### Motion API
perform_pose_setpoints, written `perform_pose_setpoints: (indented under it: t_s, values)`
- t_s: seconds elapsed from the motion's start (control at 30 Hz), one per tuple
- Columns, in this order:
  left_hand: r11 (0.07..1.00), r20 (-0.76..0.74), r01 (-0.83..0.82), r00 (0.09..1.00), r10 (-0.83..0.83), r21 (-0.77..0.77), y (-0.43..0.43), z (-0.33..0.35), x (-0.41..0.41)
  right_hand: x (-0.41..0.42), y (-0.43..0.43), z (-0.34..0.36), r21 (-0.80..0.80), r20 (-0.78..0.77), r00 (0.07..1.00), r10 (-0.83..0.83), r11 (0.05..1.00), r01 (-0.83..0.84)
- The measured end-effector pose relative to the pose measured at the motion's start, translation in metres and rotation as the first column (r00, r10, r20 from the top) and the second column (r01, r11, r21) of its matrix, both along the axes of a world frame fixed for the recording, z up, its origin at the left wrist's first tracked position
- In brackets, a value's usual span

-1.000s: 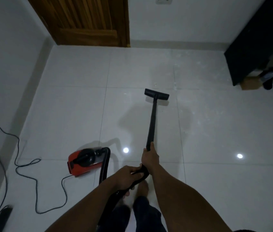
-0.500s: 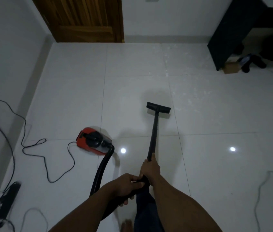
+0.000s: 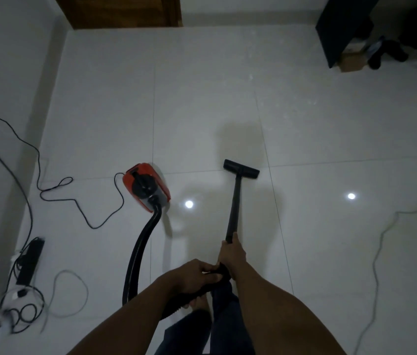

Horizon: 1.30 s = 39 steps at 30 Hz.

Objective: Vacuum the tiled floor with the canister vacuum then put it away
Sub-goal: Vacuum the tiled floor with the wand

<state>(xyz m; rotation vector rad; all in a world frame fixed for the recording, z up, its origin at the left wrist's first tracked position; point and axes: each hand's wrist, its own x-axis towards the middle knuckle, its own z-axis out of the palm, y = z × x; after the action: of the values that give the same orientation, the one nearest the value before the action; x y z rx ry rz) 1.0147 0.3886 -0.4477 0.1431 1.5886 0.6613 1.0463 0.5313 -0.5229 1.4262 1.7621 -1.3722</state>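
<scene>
The flat black floor nozzle [image 3: 241,169] has been drawn back over the glossy white tiled floor [image 3: 202,98] and now lies right of the red canister vacuum [image 3: 147,187], nearly level with it. The right hand [image 3: 231,254] wraps the slim black wand [image 3: 234,208] at its near end, and the left hand [image 3: 197,274] just behind clasps the black hose [image 3: 139,252]. From the grip the wand runs almost straight ahead, so the next push should go forward, right hand leading.

Bare forearms, no sleeves visible; dark blue trousers [image 3: 224,326]; barefoot.

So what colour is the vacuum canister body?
Red canister with black top, seen in the head view.
</scene>
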Motion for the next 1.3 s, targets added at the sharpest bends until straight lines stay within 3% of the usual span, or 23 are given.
perform_pose_setpoints:
  t_s: [0.3,0.47,0.63,0.93,1.1,1.3]
  values:
    - [0.996,-0.070,0.091,0.993,-0.091,-0.002,0.043,0.007,0.008,0.009,0.035,-0.005,-0.050,0.002,1.000,0.009,0.999,-0.009]
    - [0.995,-0.025,0.093,0.995,-0.094,-0.044,0.082,0.000,-0.008,0.003,0.082,-0.085,-0.064,0.041,0.999,0.030,0.998,-0.027]
    - [0.997,-0.001,0.048,0.999,-0.048,-0.062,0.140,-0.006,-0.040,-0.046,0.132,-0.020,-0.062,0.019,0.996,0.087,0.994,-0.086]
    - [0.997,0.016,-0.071,0.997,0.072,-0.034,0.242,-0.005,-0.108,-0.131,0.241,-0.024,-0.037,0.009,0.972,0.235,0.971,-0.235]
    - [0.996,-0.001,-0.085,0.996,0.085,-0.012,0.273,-0.008,-0.146,-0.172,0.270,-0.031,-0.042,0.018,0.973,0.231,0.972,-0.230]
    - [0.987,0.037,-0.156,0.987,0.157,-0.030,0.299,-0.016,-0.209,-0.243,0.300,-0.036,0.060,0.045,0.928,0.370,0.926,-0.373]
